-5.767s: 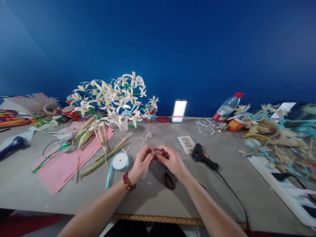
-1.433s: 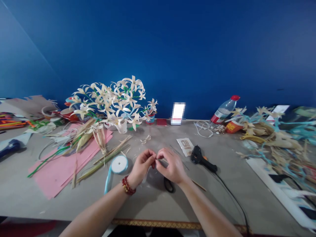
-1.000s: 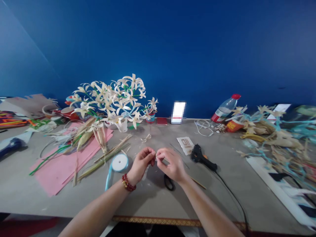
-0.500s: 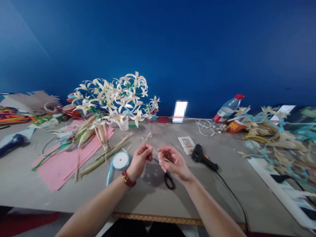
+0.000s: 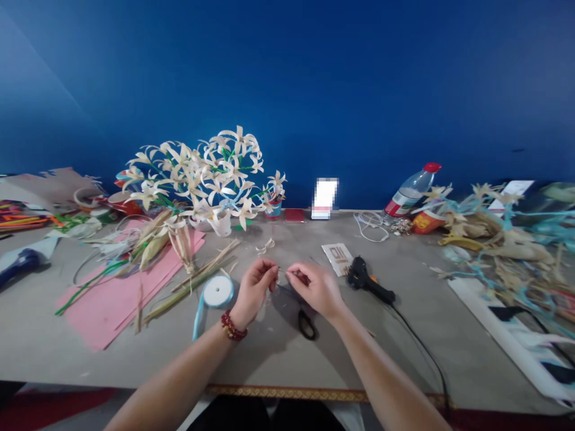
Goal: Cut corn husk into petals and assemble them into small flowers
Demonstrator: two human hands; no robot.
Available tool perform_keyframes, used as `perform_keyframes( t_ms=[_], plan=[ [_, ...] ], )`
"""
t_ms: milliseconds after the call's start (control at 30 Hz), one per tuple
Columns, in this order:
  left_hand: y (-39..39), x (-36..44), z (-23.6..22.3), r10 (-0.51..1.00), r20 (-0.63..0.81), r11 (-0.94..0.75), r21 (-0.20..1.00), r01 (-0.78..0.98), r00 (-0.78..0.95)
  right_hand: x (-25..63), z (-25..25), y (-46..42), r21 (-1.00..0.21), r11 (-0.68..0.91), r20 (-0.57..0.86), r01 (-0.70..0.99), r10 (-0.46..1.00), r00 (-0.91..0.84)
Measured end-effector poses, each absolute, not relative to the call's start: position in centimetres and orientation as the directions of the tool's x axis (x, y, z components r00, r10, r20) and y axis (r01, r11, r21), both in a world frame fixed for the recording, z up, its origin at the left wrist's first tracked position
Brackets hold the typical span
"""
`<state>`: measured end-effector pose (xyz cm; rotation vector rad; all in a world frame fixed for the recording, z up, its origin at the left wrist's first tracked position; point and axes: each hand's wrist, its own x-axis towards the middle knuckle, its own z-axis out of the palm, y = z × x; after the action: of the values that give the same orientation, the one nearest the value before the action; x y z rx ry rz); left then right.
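Note:
Above the middle of the table, my left hand (image 5: 257,290) is closed, thumb against the fingertips, with a red bead bracelet on its wrist. Facing it across a small gap, my right hand (image 5: 318,291) is also closed in a pinch. Something thin and pale shows at the fingertips, too small to name. Beneath my right hand lie scissors (image 5: 308,326), with one black handle loop showing and the rest partly hidden. A spool of light-blue ribbon (image 5: 218,291) lies just left of my left hand, its loose end trailing toward the table's front.
To the right are a black glue gun (image 5: 369,282) with its cord and a white power strip (image 5: 489,335). Pink paper (image 5: 96,314) with dried husks is on the left. White husk flowers (image 5: 197,173) stand behind, near a plastic bottle (image 5: 411,191) and a lit phone (image 5: 324,199).
The fingers of my right hand have closed from a looser, more open curl into a pinch, and its palm has turned downward. My left hand stays nearly in place. The view has shifted slightly.

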<state>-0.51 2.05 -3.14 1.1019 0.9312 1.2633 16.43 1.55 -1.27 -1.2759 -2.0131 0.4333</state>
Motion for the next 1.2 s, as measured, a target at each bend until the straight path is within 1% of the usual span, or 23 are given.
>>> perform_keyframes(
  t_ms=[167,533,700,1100,1200],
  plan=[
    [2.09,-0.63,-3.35,0.989,0.059,-0.026,0.971,-0.237,0.132,16.6,-1.08,1.57,-0.61,0.468,0.401,0.639,0.878,-0.261],
    [1.88,-0.94,-3.1,0.989,0.139,-0.136,0.989,-0.05,0.055,16.95,-1.26,1.83,-0.644,0.447,0.464,0.621,0.874,-0.148],
    [1.89,-0.95,-3.26,0.989,0.143,-0.14,0.986,-0.088,0.023,16.83,-1.13,1.69,-0.632,0.412,0.494,0.656,0.867,-0.069],
    [2.22,-1.02,-3.97,0.992,0.121,-0.115,0.981,-0.159,0.028,16.78,-1.2,1.69,-0.593,0.417,0.547,0.689,0.836,-0.035],
    [2.21,-1.01,-3.96,0.992,0.121,-0.117,0.983,-0.139,0.025,16.83,-1.12,1.67,-0.587,0.418,0.559,0.694,0.829,-0.027]
  ],
)
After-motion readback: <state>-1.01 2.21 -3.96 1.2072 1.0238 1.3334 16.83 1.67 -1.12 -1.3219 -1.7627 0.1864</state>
